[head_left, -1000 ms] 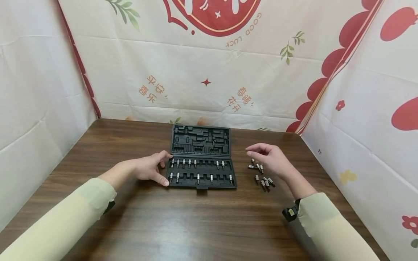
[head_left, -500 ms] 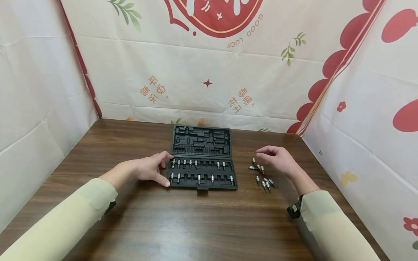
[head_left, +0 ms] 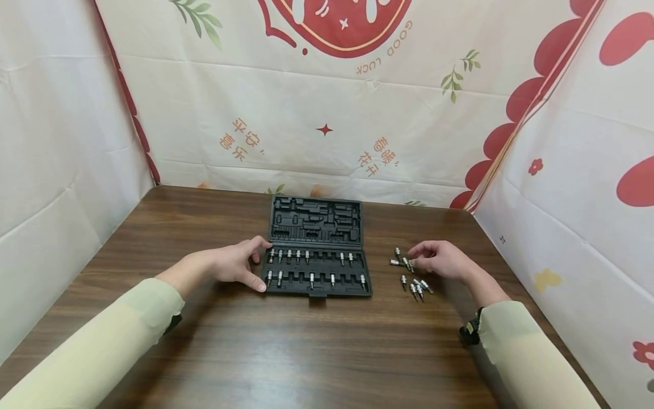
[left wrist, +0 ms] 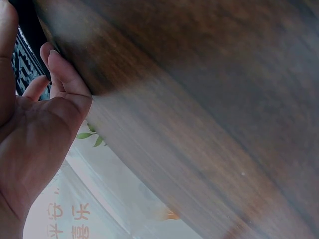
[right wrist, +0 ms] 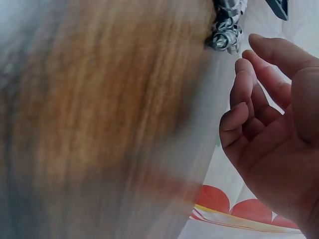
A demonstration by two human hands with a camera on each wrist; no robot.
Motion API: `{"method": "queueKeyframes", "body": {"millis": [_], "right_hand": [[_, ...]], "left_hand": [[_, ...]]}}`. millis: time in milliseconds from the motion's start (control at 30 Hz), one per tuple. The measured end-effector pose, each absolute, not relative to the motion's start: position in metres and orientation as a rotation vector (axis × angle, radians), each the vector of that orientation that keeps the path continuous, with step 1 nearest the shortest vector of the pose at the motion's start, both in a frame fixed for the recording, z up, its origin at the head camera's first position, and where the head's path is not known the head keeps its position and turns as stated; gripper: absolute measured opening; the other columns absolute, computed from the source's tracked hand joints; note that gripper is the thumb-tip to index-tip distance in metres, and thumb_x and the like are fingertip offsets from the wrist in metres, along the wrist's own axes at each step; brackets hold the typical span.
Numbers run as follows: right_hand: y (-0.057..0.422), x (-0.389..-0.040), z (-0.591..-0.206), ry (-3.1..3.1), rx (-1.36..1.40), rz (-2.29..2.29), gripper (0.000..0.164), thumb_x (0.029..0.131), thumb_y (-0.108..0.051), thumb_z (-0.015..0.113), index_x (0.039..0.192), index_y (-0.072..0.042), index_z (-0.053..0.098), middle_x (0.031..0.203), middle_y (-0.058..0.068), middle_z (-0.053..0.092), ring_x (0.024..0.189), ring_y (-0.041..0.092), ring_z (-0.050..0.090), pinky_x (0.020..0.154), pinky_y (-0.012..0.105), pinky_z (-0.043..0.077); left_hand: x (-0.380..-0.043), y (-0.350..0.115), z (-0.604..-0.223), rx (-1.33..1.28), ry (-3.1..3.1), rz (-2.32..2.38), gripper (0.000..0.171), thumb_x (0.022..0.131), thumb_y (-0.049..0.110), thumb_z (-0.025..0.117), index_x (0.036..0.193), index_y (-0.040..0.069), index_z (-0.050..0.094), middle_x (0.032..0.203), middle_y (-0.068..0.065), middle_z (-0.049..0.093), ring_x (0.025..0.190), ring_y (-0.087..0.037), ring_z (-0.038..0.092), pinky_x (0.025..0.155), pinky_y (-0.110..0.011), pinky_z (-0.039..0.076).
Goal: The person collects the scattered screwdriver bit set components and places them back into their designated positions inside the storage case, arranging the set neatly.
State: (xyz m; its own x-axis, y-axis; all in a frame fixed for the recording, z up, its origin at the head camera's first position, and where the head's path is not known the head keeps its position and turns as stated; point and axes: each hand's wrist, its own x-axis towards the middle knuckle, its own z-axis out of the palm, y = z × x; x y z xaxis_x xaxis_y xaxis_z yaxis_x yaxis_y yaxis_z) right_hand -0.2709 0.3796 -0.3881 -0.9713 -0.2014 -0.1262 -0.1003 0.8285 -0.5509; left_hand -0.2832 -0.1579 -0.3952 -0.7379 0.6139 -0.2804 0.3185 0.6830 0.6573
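Observation:
An unfolded black bit-socket case (head_left: 319, 268) lies on the wooden table, its moulded lid (head_left: 315, 218) toward the back. Several silver bit sockets stand in two rows of slots, with gaps among them. My left hand (head_left: 236, 263) holds the case's left end, thumb at the front corner and index finger near the hinge. Right of the case, my right hand (head_left: 443, 261) reaches to a small group of loose bit sockets (head_left: 406, 262). In the right wrist view, thumb and index finger are parted close beside the bit sockets (right wrist: 227, 36), with nothing between them.
A second cluster of loose bit sockets (head_left: 418, 288) lies nearer the front, below the right hand. A printed cloth (head_left: 327, 96) hangs behind the table (head_left: 286, 352), with more cloth on both sides.
My right hand has moved right and down from the air beside the case to the loose bit sockets. The left hand stays on the case.

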Motion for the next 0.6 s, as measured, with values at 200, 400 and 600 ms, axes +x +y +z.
{"method": "queueKeyframes", "body": {"millis": [200, 400, 600], "right_hand": [[0.3811, -0.2711, -0.3943, 2.820, -0.234, -0.805, 0.029, 0.099, -0.022, 0.080, 0.123, -0.005, 0.078, 0.092, 0.004, 0.067, 0.082, 0.016, 0.059, 0.072, 0.030, 0.049], [0.3833, -0.2713, -0.3966, 2.817, -0.245, -0.785, 0.029, 0.098, -0.020, 0.080, 0.122, -0.004, 0.078, 0.093, 0.003, 0.068, 0.083, 0.018, 0.059, 0.070, 0.031, 0.048], [0.3833, -0.2705, -0.3961, 2.816, -0.257, -0.790, 0.027, 0.098, -0.019, 0.079, 0.121, -0.003, 0.079, 0.090, 0.002, 0.068, 0.082, 0.017, 0.059, 0.070, 0.031, 0.048]], "left_hand": [[-0.2837, -0.1581, -0.3962, 0.722, 2.409, 0.816, 0.104, 0.091, 0.040, 0.092, 0.167, 0.006, 0.029, 0.138, -0.024, 0.052, 0.104, -0.023, 0.066, 0.099, -0.045, 0.053], [-0.2838, -0.1587, -0.3966, 0.726, 2.413, 0.815, 0.104, 0.091, 0.040, 0.092, 0.166, 0.007, 0.029, 0.137, -0.023, 0.052, 0.104, -0.023, 0.066, 0.098, -0.044, 0.053], [-0.2841, -0.1588, -0.3969, 0.725, 2.417, 0.812, 0.103, 0.091, 0.041, 0.092, 0.166, 0.008, 0.030, 0.137, -0.023, 0.052, 0.104, -0.023, 0.066, 0.099, -0.044, 0.053]]}}
